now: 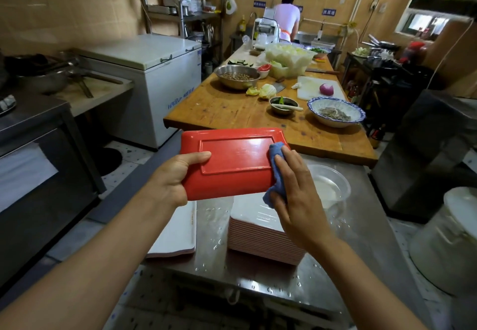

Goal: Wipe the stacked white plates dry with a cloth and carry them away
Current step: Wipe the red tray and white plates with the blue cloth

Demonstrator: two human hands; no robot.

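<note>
Two bare arms reach out over a wet steel counter [258,275]. On it, close in, sits a tall stack of plates [260,234], white on top with red edges. Left of it lies a shorter stack [175,236], partly under the left arm.

Just above the tall stack the hands hold one plate [232,164] up in the air. It is a long rectangle. Its long side runs left to right, and its red bottom faces up toward the camera. The left hand [170,177] grips the left end, thumb on the red bottom. The right hand [296,190] presses a blue cloth [277,172] flat on the right end, with the fingers fairly straight.

Right of the plate, a clear plastic bowl [333,187] sits on the counter. I cannot tell what is in it.

Farther off is a wooden table [232,107]. A blue and white bowl [335,111] holds something pale and stringy. A small metal bowl [282,105] holds greens. A big metal bowl [237,76] holds small brown bits. A purple onion [326,88] sits on a white board [315,88].

At the far wall, a person [286,17] stands facing away.
</note>
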